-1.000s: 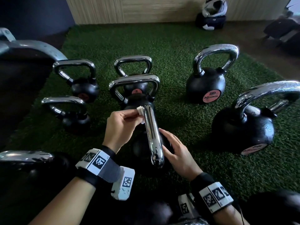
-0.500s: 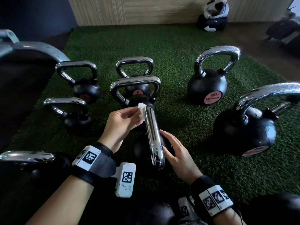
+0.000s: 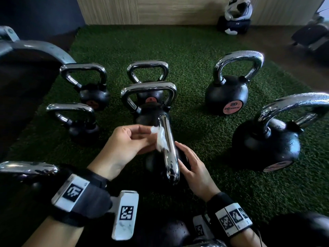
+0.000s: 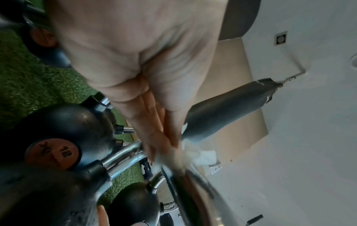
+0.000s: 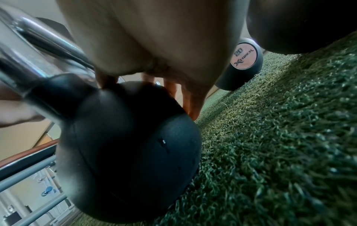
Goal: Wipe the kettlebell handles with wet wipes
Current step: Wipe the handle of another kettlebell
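Bare forearms, no sleeves. Left wrist band [image 3: 85, 198]: dark grey strap, white blocks with black square markers. Right wrist band [image 3: 229, 216]: black strap, same white marker blocks.

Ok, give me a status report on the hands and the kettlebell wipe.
Left hand pinches white wet wipe against chrome handle. Right hand steadies black kettlebell body. Nothing obstructing.

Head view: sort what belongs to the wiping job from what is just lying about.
Job:
- left hand, pinching the wet wipe
- chrome handle being wiped
- right hand on that kettlebell
- other kettlebells, e.g. the 20

Lying about:
- helmet
- dark bag under it
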